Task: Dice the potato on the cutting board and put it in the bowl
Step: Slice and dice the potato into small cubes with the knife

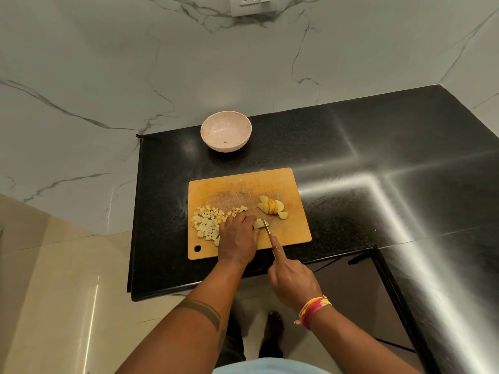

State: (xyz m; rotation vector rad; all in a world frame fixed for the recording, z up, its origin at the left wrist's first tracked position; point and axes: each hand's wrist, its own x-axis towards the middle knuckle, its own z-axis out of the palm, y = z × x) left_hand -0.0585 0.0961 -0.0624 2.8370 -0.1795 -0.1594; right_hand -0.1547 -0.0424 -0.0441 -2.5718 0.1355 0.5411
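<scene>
Knife [267,228] handle buried inside right hand [293,279]; only a short stretch of blade visible. Potato piece [258,224] half covered by left hand [239,238] fingers. Part of diced heap [206,224] hidden behind that hand. Speck in bowl [226,130] too small to identify. Wall socket [252,5] cropped by top edge. Worktop [405,157] cut off at right.

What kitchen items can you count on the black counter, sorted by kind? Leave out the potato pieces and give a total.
Bowl: 1
Cutting board: 1
Knife: 1
Total: 3
</scene>
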